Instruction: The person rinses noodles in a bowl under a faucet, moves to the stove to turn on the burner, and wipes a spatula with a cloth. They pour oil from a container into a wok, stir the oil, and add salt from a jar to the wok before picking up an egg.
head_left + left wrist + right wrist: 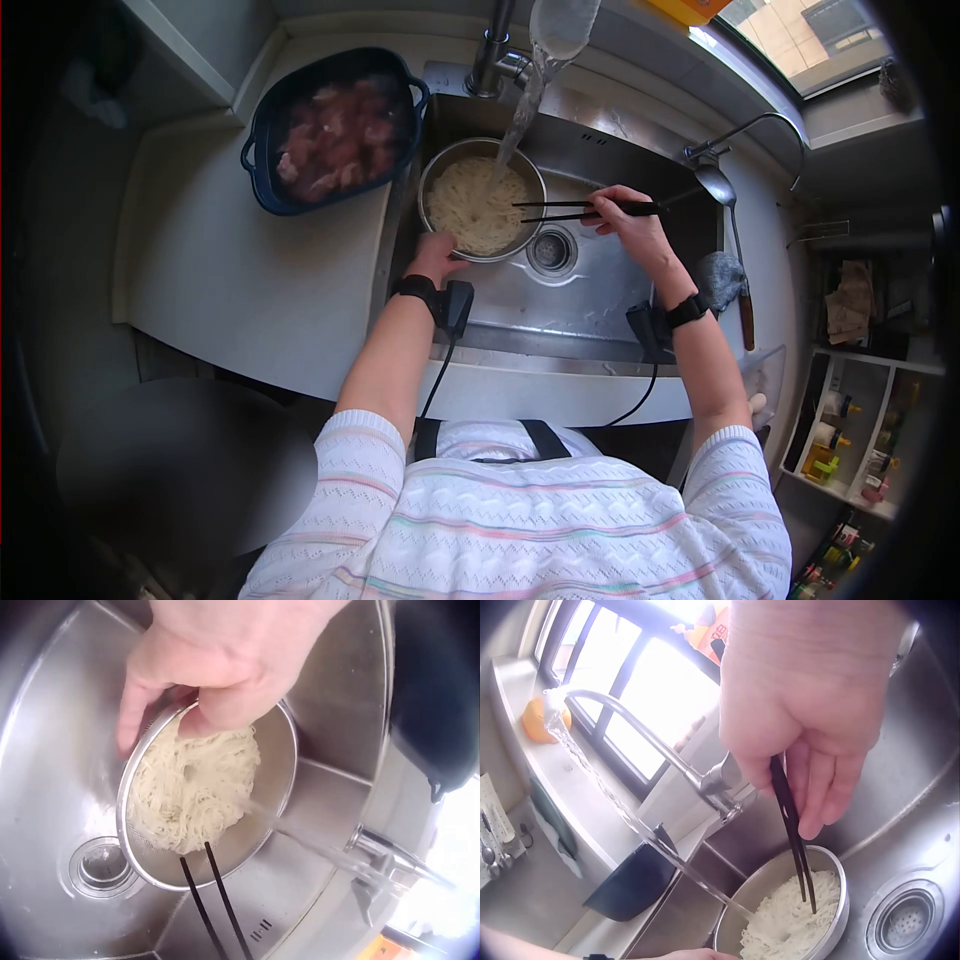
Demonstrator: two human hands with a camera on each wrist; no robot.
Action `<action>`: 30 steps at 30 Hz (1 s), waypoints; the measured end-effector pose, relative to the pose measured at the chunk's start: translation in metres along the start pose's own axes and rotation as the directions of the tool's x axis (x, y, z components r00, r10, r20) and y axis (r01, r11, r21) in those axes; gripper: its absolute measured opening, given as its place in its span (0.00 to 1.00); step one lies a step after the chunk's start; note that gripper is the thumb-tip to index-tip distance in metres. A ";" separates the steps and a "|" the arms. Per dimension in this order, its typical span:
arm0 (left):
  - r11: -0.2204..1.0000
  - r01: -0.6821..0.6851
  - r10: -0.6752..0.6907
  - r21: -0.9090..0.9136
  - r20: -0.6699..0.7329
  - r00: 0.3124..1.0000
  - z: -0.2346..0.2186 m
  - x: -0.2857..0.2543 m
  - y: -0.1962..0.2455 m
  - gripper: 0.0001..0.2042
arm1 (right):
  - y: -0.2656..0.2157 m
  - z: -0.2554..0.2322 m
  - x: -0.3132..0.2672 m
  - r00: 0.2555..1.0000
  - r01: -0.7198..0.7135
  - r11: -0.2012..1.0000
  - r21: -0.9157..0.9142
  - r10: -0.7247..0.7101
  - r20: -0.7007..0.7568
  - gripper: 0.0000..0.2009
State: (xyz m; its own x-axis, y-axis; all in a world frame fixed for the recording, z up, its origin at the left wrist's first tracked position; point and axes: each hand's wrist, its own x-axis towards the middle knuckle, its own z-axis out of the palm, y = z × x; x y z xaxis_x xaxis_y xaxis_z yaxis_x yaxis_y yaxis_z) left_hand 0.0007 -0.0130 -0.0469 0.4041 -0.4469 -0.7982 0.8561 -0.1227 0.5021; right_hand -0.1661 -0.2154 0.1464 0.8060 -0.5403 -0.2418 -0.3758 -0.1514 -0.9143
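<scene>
A metal mesh strainer [534, 172] filled with pale thin noodles [478, 205] is in the sink's left part, under a stream of running water [522, 118]. My left hand [436, 258] grips its near rim; the left wrist view shows the thumb [196, 720] inside the rim and fingers outside. My right hand [628, 225] holds black chopsticks [560, 211] from the right side. Their tips touch the noodles [795, 919] in the right wrist view, close to where the water lands.
A dark blue two-handled tub [262, 165] with raw meat pieces stands on the left counter. The faucet [487, 62] rises behind the sink [600, 300]. Right of the strainer is the drain [551, 252]. A ladle [738, 245] and a grey cloth [720, 280] lie at the right edge.
</scene>
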 end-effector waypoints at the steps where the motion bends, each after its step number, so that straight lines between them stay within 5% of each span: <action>1: 0.999 -0.002 0.001 -0.044 -0.021 1.000 0.001 0.001 0.002 0.17 | -0.001 -0.003 -0.002 1.000 -0.005 1.000 0.014 0.005 0.001 0.10; 6: 0.999 -0.035 0.030 -0.029 -0.152 0.988 0.021 -0.034 0.013 0.18 | -0.003 -0.014 -0.012 1.000 0.001 0.996 0.084 0.000 -0.013 0.10; 11: 0.936 -0.174 0.235 0.306 -0.174 0.956 0.026 -0.076 0.016 0.19 | -0.004 -0.028 -0.029 0.999 -0.016 0.991 0.132 0.020 -0.027 0.12; 23: 0.823 -0.368 0.497 0.432 -0.235 0.836 0.023 -0.108 0.011 0.13 | -0.011 -0.046 -0.048 1.000 0.024 0.994 0.104 -0.024 -0.001 0.11; 30: 0.869 -0.363 0.433 0.337 -0.161 0.887 0.030 -0.126 0.026 0.14 | -0.026 -0.057 -0.052 0.997 0.070 0.987 0.147 -0.068 -0.023 0.11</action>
State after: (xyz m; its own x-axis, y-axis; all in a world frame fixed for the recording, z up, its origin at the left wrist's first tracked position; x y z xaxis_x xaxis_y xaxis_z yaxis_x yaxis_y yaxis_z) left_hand -0.0380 0.0133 0.0770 0.7812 -0.3065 -0.5439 0.4883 -0.2429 0.8382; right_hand -0.2244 -0.2305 0.2009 0.8188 -0.5478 -0.1720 -0.2469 -0.0655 -0.9668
